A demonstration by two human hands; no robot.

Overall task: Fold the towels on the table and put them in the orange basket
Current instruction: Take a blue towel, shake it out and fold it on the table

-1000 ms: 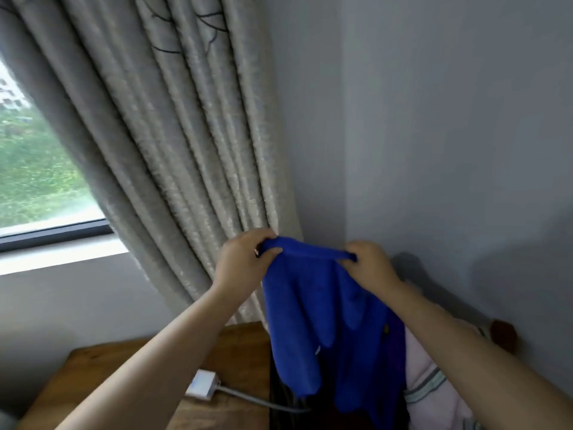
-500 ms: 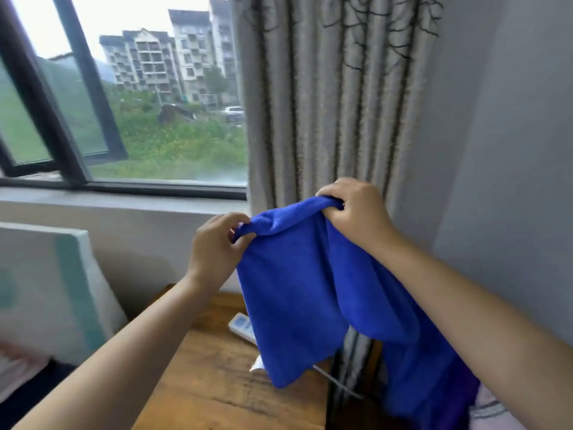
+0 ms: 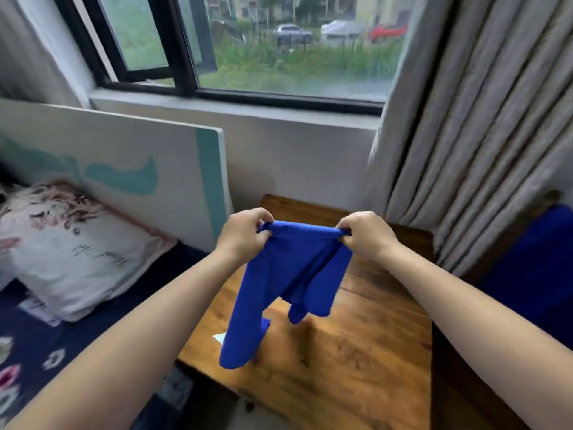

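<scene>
A blue towel (image 3: pixel 288 274) hangs in the air above the wooden table (image 3: pixel 366 330). My left hand (image 3: pixel 243 235) pinches its upper left corner and my right hand (image 3: pixel 366 235) pinches its upper right corner, so the top edge is stretched between them. The cloth droops in loose folds, its lowest end near the table's left front edge. More blue cloth (image 3: pixel 539 268) lies at the far right, partly cut off. No orange basket is in view.
A small white object (image 3: pixel 220 337) peeks out on the table behind the towel. A bed with a white pillow (image 3: pixel 71 249) and a white headboard (image 3: pixel 124 162) stands to the left. A window and grey curtains (image 3: pixel 474 135) are behind the table.
The view has swung left and down, from the wall corner to the window and table. Both hands have carried the blue towel over the table and pulled its top edge level.
</scene>
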